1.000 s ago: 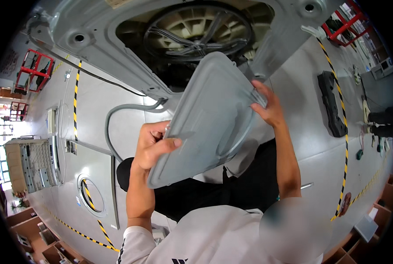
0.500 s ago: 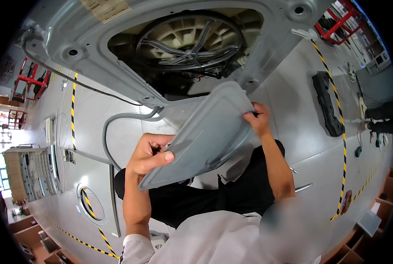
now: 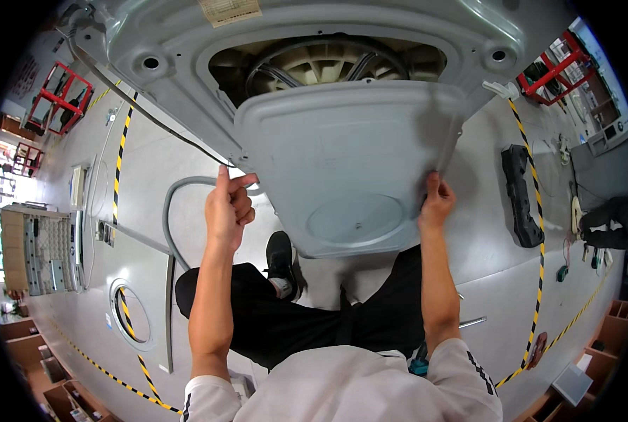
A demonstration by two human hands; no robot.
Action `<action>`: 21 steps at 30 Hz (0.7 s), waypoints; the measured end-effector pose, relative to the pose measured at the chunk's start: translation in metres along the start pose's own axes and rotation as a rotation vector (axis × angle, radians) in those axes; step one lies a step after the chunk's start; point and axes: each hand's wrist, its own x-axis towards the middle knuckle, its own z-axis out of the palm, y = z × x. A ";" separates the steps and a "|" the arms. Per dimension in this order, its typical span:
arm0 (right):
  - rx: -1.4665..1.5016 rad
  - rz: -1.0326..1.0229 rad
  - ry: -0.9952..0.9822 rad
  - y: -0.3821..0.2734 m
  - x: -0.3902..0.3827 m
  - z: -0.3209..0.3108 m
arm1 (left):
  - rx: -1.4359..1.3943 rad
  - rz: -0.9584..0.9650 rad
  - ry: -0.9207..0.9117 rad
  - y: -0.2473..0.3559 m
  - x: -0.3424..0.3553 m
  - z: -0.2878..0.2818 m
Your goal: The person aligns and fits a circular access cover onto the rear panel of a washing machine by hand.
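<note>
A grey metal cover panel (image 3: 349,155) with rounded corners and a raised oval stands in front of the opening of the grey washing machine cabinet (image 3: 180,91). It hides the lower part of the spoked drum pulley (image 3: 328,60) inside. My right hand (image 3: 437,200) grips the panel's right edge between thumb and fingers. My left hand (image 3: 228,211) is beside the left edge, index finger stretched upward, thumb apart, other fingers curled, holding nothing I can see. Its fingertip is by a dark cable (image 3: 152,119), and the end of a grey hose (image 3: 169,211) is close by.
A round-holed front panel (image 3: 141,316) lies on the floor at left. A black long part (image 3: 519,197) rests at right by yellow-black tape (image 3: 537,281). A metal tool (image 3: 473,322) lies near my right knee. Another person's legs (image 3: 602,225) show at far right.
The panel has turned from tilted to nearly facing me and moved up against the machine's opening. My left hand has let go of it. My right hand has moved lower along its edge.
</note>
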 end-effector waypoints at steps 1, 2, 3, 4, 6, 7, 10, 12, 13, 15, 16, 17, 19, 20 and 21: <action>-0.018 0.044 0.017 -0.002 -0.001 0.005 | 0.021 0.004 0.000 -0.004 0.002 0.002; 0.002 0.047 0.016 -0.004 -0.001 0.012 | 0.095 0.042 0.033 -0.008 0.005 0.004; 0.021 0.053 0.016 -0.007 -0.004 0.019 | 0.170 0.078 0.067 -0.011 0.007 0.005; 0.040 0.060 0.016 -0.010 -0.006 0.025 | 0.245 0.114 0.102 -0.014 0.009 0.005; 0.035 0.055 0.045 -0.009 -0.008 0.037 | 0.436 0.187 0.183 -0.018 0.014 0.007; 0.030 0.056 0.058 -0.009 -0.009 0.043 | 0.508 0.221 0.213 -0.019 0.017 0.009; -0.025 0.101 0.057 -0.015 -0.005 0.055 | 0.536 0.243 0.219 -0.022 0.027 0.008; -0.005 0.061 0.029 -0.012 0.001 0.059 | 0.472 0.242 0.191 -0.018 0.031 0.008; 0.007 0.035 0.016 -0.012 0.004 0.059 | 0.450 0.252 0.182 -0.016 0.033 0.009; 0.000 -0.029 -0.013 -0.009 0.009 0.057 | 0.441 0.241 0.206 -0.017 0.037 0.009; -0.001 -0.068 -0.026 -0.009 0.014 0.058 | 0.434 0.242 0.216 -0.017 0.041 0.010; 0.010 -0.071 -0.019 -0.009 0.017 0.061 | 0.394 0.233 0.209 -0.017 0.045 0.010; 0.031 -0.072 -0.005 -0.010 0.018 0.068 | 0.319 0.213 0.195 -0.016 0.048 0.009; 0.036 -0.070 -0.008 -0.011 0.021 0.070 | 0.307 0.217 0.191 -0.014 0.051 0.011; 0.040 -0.062 -0.012 -0.011 0.022 0.071 | 0.299 0.216 0.190 -0.014 0.052 0.011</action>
